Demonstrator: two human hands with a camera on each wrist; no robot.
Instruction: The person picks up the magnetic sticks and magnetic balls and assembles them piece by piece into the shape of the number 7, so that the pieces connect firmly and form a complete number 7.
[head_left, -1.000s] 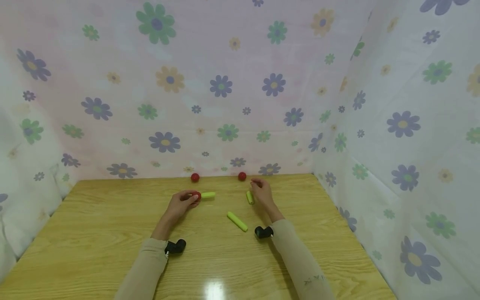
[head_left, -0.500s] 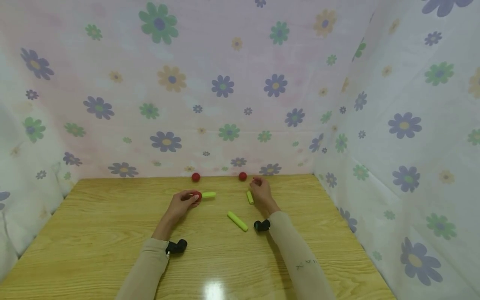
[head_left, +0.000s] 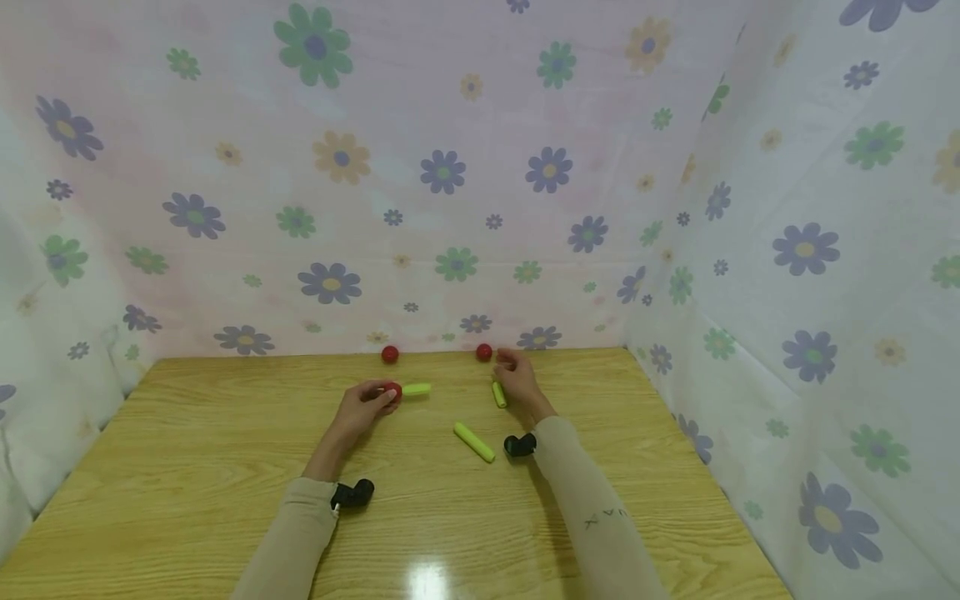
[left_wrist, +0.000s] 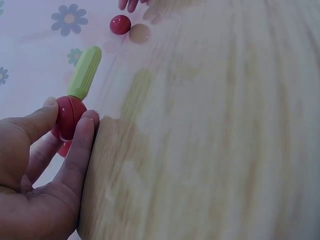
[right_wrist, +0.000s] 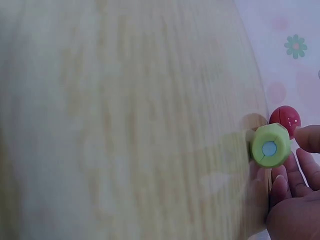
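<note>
My left hand [head_left: 363, 410] grips a red ball [head_left: 392, 392] between thumb and fingers. In the left wrist view this ball shows a dark groove, and a green faceted stick [left_wrist: 85, 72] points away from it. Whether stick and ball are joined, I cannot tell. My right hand [head_left: 517, 375] is beside another red ball [head_left: 483, 352] at the back, thumb and fingers apart and holding nothing. Close by lies a short green stick [head_left: 499, 395]; its end in the right wrist view is ringed green with a pale blue centre [right_wrist: 269, 148].
A third red ball [head_left: 390, 355] sits at the table's back edge, left of centre. A longer green stick [head_left: 474, 442] lies slantwise between the forearms on the wooden table [head_left: 420, 517]. Flowered cloth [head_left: 457, 175] hangs behind and along the sides.
My right hand has moved slightly away from me and left, closer to the back right red ball, and its fingers have parted a little. The left hand stays in place with its ball.
</note>
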